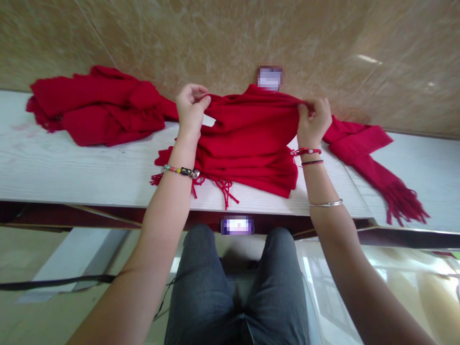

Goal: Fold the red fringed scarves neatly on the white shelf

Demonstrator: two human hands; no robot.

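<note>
We pinch the far edge of the scarf (247,134) in our left fingers (204,102) and right fingers (304,115), best held level so the cloth between them hangs smooth.

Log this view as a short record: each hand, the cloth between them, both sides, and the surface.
Left hand: pinches the far edge of the middle red cloth
Right hand: grips the same edge at its other end
Middle cloth: edge drawn out between the hands, tassels at the near side
Left side: crumpled red cloth
Right side: folded red strip, fringed end towards the near edge
Surface: white tabletop against a brown marbled wall
</note>
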